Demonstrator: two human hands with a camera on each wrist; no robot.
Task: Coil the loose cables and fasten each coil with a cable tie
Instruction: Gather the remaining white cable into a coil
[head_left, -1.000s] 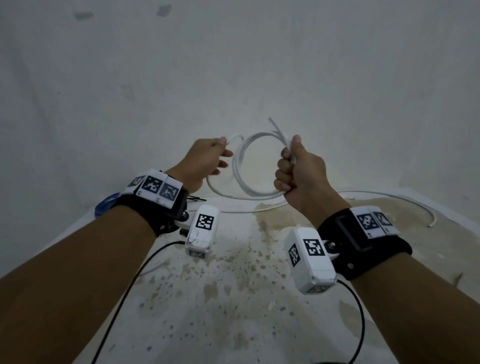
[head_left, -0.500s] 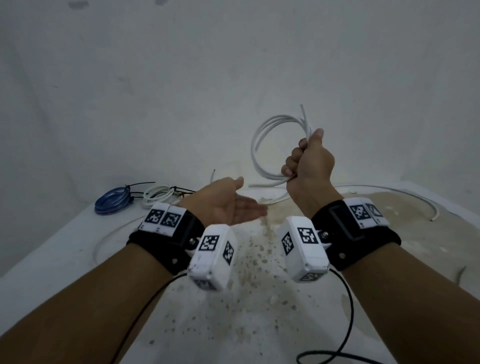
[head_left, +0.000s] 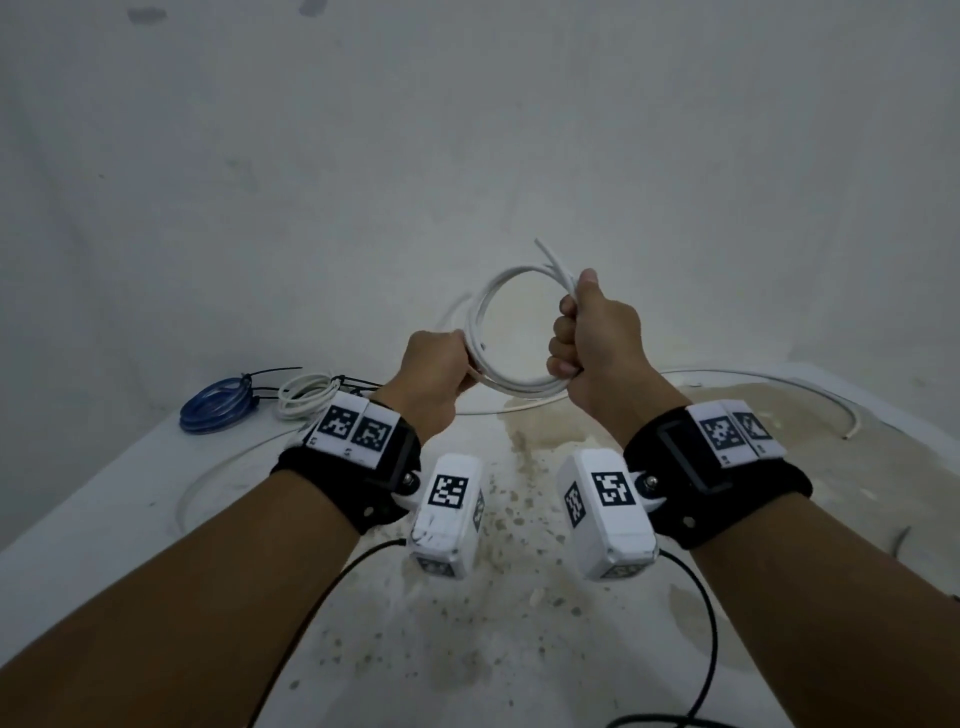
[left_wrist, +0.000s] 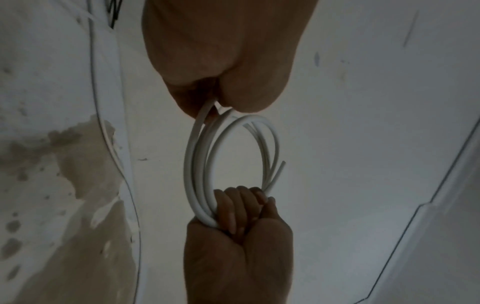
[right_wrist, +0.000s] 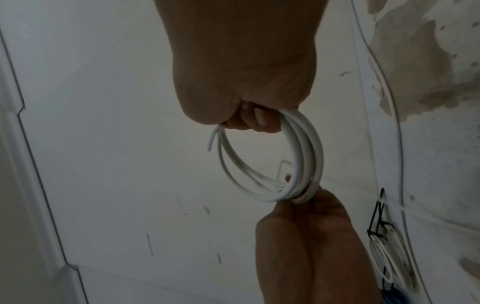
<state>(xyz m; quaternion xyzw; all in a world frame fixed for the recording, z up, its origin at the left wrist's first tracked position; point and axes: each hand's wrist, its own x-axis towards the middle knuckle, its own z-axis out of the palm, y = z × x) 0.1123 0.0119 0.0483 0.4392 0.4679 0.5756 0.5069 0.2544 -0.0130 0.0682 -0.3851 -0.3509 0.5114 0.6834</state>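
Note:
A white cable coil (head_left: 491, 306) of several loops hangs in the air above the table between both hands. My right hand (head_left: 589, 338) grips its right side in a fist, with loose cable ends sticking up past the thumb. My left hand (head_left: 441, 364) pinches the coil's left side. The left wrist view shows the coil (left_wrist: 197, 164) running from my left fingers down to the right fist (left_wrist: 239, 216). In the right wrist view the coil (right_wrist: 309, 148) runs from the right fingers to the left hand (right_wrist: 306, 214). The cable's free tail (head_left: 779, 382) trails across the table to the right.
A blue coil (head_left: 215, 405) and a small white coil (head_left: 306, 397), both bound with black cable ties, lie at the table's back left. The white table (head_left: 130, 493) is stained brown in the middle. A wall stands close behind. Black sensor wires hang from my wrists.
My left hand, which was open and low half a second ago, has risen and taken hold of the coil's left side. The right hand lowered the coil slightly.

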